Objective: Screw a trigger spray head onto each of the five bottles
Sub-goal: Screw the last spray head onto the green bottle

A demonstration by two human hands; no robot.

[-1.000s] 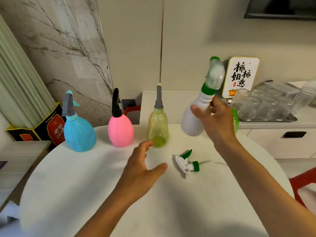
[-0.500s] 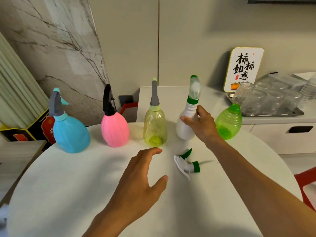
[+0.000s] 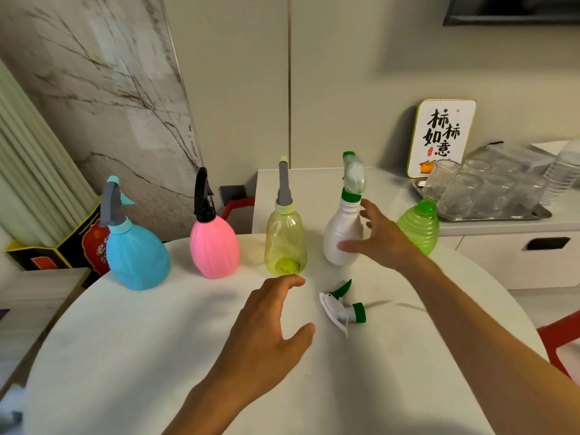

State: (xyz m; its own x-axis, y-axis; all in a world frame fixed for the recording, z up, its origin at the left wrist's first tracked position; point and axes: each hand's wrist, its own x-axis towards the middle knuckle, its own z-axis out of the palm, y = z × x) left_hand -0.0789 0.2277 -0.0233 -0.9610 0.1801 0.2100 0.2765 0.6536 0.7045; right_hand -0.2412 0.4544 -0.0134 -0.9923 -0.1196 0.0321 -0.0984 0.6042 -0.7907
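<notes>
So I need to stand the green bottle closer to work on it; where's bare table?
Bare near edge of the table, left of the left hand. Crowded: the bottle row behind and the loose spray head.

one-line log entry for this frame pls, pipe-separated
stage: four bottles headed, green bottle bare | right hand: open by white bottle | left hand: open, over table | loose spray head: lying on table

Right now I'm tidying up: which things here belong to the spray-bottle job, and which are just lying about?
Job:
blue bottle
pink bottle
yellow translucent bottle
white bottle
green ribbed bottle
loose white-and-green trigger head

Lying about:
metal tray of clear glasses
calligraphy sign
red-and-black box
</notes>
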